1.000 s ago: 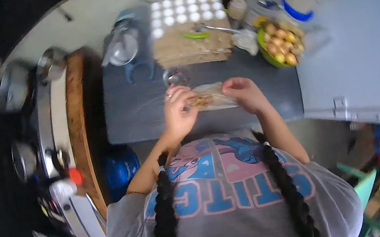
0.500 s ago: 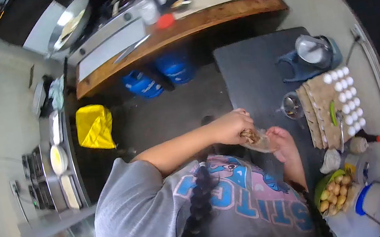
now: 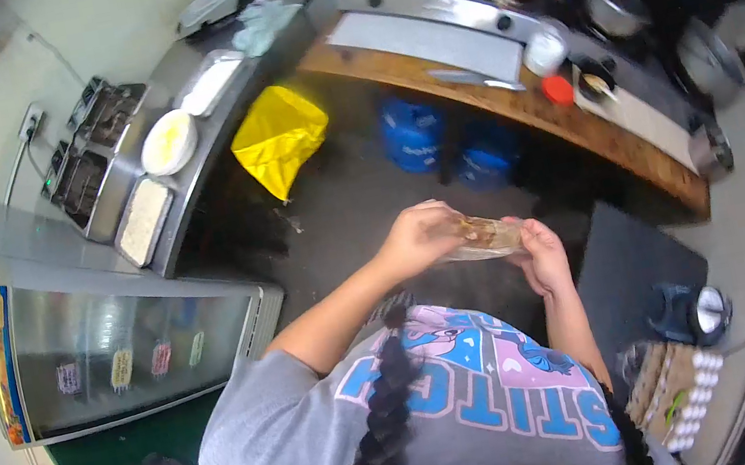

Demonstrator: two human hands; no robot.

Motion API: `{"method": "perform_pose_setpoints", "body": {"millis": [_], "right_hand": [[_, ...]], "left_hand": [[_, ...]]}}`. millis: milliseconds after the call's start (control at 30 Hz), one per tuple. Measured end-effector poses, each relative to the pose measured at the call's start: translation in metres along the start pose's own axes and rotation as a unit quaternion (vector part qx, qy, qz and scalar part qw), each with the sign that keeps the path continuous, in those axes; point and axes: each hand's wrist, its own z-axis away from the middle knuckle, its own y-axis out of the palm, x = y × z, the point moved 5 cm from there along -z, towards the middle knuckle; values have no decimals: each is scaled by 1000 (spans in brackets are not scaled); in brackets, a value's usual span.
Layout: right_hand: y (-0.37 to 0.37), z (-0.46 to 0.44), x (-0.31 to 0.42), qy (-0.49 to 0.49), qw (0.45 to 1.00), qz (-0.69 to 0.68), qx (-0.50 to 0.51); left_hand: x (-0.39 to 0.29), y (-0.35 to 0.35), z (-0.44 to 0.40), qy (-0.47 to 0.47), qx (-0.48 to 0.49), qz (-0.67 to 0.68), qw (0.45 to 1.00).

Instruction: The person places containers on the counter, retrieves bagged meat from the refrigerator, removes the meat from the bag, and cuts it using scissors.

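Between my two hands, in front of my chest, a small clear plastic bag with brown contents is stretched out sideways. My left hand is closed on its left end, by the brown contents, whose kind I cannot make out. At the right end, the fingers of my right hand pinch the plastic. Beneath the bag the dark floor shows.
To the left are a glass-fronted fridge, a steel counter with a white bowl, and a yellow bag. Ahead, a wooden ledge fronts the stove, above blue gas cylinders. A dark table and egg trays stand right.
My view and body have turned left, bringing the fridge into sight and shifting the table to the lower right. The plastic bag is now held straighter between my hands.
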Motion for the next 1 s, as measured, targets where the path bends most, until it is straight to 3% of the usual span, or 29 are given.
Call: {"method": "perform_pose_setpoints", "body": {"millis": [33,67,100,200,300,333,400,467,500,533,600,667,800,833,867,933,1000], "right_hand": [[43,-21,7,109,971,-207,56],[87,-36,13,223,884,-396,108],[117,-57,15,231,884,-387,121],[192,-120,18,254,883,-355,173],[247,-173,20,271,894,-306,183],[263,-189,23,270,902,-279,188],[282,-218,25,270,909,-251,197],[311,-242,25,271,910,-220,226],[323,-253,28,274,909,-213,230],[335,-262,27,279,907,-205,240],[353,-281,26,276,910,-158,267],[377,-305,23,265,908,-137,294],[405,-362,15,236,897,-85,364],[409,-379,9,224,894,-70,382],[415,-398,-2,227,889,-68,391],[423,-444,-18,103,926,45,360],[436,-479,-35,95,928,52,355]], "left_hand": [[25,-29,10,-48,-65,88,993],[46,-57,21,-94,-130,180,971],[59,-82,29,-238,-145,291,915],[108,-152,46,-259,-215,394,855],[127,-220,50,-205,-230,438,844],[124,-242,53,-262,-225,441,828],[119,-281,41,-219,-185,288,913],[117,-316,31,-208,-176,246,930],[115,-333,25,-243,-138,115,953],[119,-346,24,-276,-99,-18,956],[134,-354,21,-299,-121,26,946],[146,-369,14,-320,-19,-182,930],[166,-389,10,-303,-102,-189,929],[168,-391,7,-263,-142,-228,927],[174,-394,1,-271,-150,-228,923],[180,-405,-13,-296,-230,-247,894],[195,-416,-25,-346,-261,-243,868]]}}
